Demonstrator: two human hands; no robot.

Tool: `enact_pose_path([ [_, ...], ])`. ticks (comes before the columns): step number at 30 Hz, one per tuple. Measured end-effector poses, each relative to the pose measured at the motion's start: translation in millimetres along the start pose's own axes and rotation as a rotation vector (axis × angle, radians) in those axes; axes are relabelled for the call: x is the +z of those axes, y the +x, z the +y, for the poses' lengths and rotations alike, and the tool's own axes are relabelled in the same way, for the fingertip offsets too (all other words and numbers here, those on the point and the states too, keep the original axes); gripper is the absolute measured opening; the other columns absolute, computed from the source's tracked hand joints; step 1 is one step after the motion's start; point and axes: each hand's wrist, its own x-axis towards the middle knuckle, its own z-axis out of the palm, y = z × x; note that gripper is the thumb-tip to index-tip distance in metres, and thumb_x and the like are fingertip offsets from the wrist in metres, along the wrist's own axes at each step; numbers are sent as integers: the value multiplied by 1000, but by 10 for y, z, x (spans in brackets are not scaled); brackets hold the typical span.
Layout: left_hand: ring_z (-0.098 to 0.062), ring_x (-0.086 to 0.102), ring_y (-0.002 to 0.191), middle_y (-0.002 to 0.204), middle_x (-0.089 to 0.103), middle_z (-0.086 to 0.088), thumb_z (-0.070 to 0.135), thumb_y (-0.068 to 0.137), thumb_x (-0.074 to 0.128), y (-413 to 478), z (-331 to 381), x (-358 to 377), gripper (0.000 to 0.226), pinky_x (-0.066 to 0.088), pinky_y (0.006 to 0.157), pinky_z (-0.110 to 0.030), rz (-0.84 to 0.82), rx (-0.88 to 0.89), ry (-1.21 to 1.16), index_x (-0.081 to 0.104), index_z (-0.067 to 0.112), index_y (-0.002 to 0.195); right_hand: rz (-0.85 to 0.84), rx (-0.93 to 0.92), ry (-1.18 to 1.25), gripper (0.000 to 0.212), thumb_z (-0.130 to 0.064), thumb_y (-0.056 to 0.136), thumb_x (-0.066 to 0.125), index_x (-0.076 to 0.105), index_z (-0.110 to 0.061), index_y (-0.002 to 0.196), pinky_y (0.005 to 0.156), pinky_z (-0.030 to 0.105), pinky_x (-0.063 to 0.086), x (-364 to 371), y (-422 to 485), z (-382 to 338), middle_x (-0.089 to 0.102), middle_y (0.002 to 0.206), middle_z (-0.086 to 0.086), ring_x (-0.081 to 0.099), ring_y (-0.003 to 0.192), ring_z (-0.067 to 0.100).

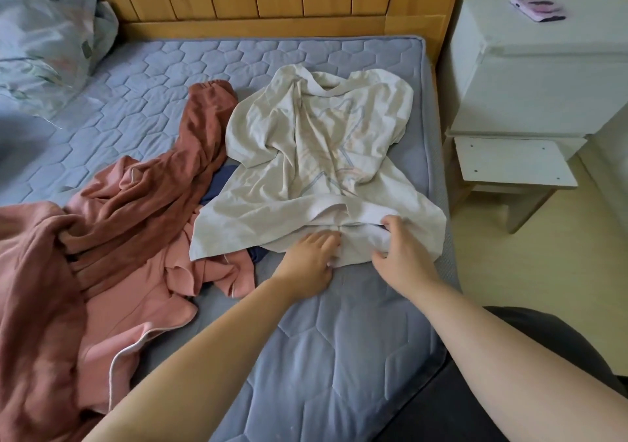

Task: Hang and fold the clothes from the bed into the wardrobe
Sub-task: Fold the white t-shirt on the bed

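- The left hand [311, 258] and right hand [406, 251] sit close together at the near hem of a cream shirt [319, 156].
- Both hands pinch that hem, fingers curled over bunched cloth; the right hand's thumb is tucked under the fold.
- The shirt lies crumpled on the bed [339, 356], stretching away beyond the hands, collar at the far end.
- Left of the left hand sprawls a pink heap [136, 271], touching the shirt's edge.
- Far beyond the right hand, a phone [538, 8] rests on a white nightstand [530, 78].
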Motion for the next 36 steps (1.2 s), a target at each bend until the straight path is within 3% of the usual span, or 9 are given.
enact_pose_path([
  [5, -30, 56, 101, 111, 62, -6, 5, 72, 49, -2, -109, 104, 38, 46, 72, -35, -95, 58, 152, 63, 9, 107, -198, -86, -510, 31, -13, 77, 63, 55, -19, 106, 97, 41, 32, 81, 18, 108, 61, 105, -1, 55, 106, 25],
  [9, -27, 58, 79, 83, 60, -5, -7, 68, 59, 64, -13, -90, 22, 36, 57, -26, -11, 7, 185, 62, 9, 83, 127, -210, -372, 28, 19, 57, 63, 54, -7, 60, 63, 30, 41, -11, -7, 69, 52, 51, 7, 51, 48, 29],
  [12, -28, 55, 57, 63, 55, -8, 0, 65, 54, -12, -58, -178, 7, 39, 50, -26, 212, 124, -30, 57, 5, 69, 305, -335, -259, 31, 24, 48, 52, 46, -6, 56, 52, 27, 25, -213, -46, -77, 43, 52, 8, 43, 47, 26],
  [17, -30, 59, 101, 108, 64, -4, 8, 87, 46, -196, -85, -318, 28, 47, 81, -39, -461, -61, 235, 58, 16, 111, -338, 167, -528, 30, -4, 92, 44, 60, -10, 116, 76, 29, 35, -235, -142, 65, 59, 116, 10, 54, 108, 28],
  [21, -25, 59, 100, 107, 61, 0, 5, 87, 45, -224, 23, -260, 32, 48, 81, -36, -556, -60, 363, 57, 19, 114, -475, 24, -594, 17, -9, 88, 44, 57, -15, 79, 69, 28, 42, -251, -255, 40, 60, 88, 2, 54, 83, 21],
  [27, -32, 56, 101, 112, 57, -9, 0, 82, 51, 19, 356, -122, 37, 47, 69, -37, 39, 62, 214, 59, 10, 116, 216, 81, -242, 19, -27, 82, 62, 53, -11, 86, 68, 36, 45, -382, -222, 47, 53, 92, 8, 51, 86, 26],
  [30, -28, 17, 143, 154, 23, -4, 17, 90, 54, 274, 517, -103, 70, 19, 115, -43, -92, 6, 299, 18, 19, 150, -126, 514, -325, 63, -31, 78, 70, 39, -13, 129, 90, 40, 42, -374, -220, 177, 44, 126, 11, 46, 115, 30],
  [32, -25, 3, 147, 156, 22, -3, 25, 92, 55, 422, 609, -59, 80, 1, 118, -50, -199, -53, 349, 1, 21, 152, -237, 672, -207, 52, -15, 80, 65, 44, -12, 128, 82, 36, 45, -391, -233, 240, 51, 121, 12, 53, 110, 31],
  [36, -26, 61, 99, 93, 65, -5, 13, 84, 58, 550, 663, -63, 32, 18, 116, -37, -109, -7, 402, 52, 12, 116, 377, 452, 2, 16, 4, 80, 56, 53, -8, 91, 59, 30, 38, -584, -222, 235, 58, 93, 10, 51, 72, 27],
])
